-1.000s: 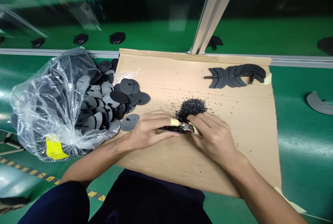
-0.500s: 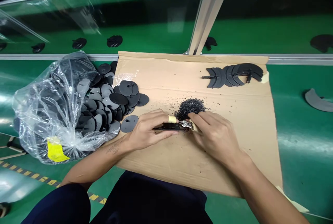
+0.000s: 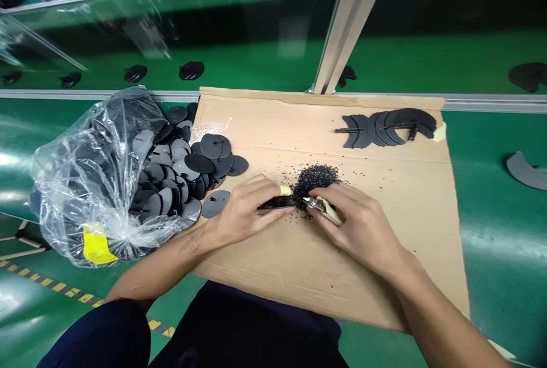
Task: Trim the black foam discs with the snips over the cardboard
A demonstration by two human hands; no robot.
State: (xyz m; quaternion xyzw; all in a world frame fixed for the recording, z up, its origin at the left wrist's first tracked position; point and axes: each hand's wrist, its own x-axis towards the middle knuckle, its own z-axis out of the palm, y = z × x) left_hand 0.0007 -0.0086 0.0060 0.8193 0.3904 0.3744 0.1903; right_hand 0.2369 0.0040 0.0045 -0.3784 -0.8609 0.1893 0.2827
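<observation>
My left hand (image 3: 248, 211) is closed on a black plastic disc (image 3: 277, 203), held nearly edge-on over the cardboard sheet (image 3: 273, 265). Pale yellow tape wraps one of its fingers. In my right hand (image 3: 359, 214) is a pair of small nippers (image 3: 318, 205) with light handles. Their metal jaws point at the disc's right edge, a small gap away. Just beyond both hands lies a heap of tiny black plastic bits (image 3: 316, 177), with loose crumbs scattered round it.
A clear plastic bag (image 3: 98, 180) at the left spills many black discs (image 3: 171, 174) onto the cardboard. Curved black pieces (image 3: 384, 129) lie in an overlapping row at the back right. A metal post (image 3: 350, 26) and clear panel stand behind, and another curved piece (image 3: 525, 170) rests on the green surface.
The nippers have come away from the disc's edge and moved slightly right. The disc has been tilted in my left hand. The whole view has shifted a little.
</observation>
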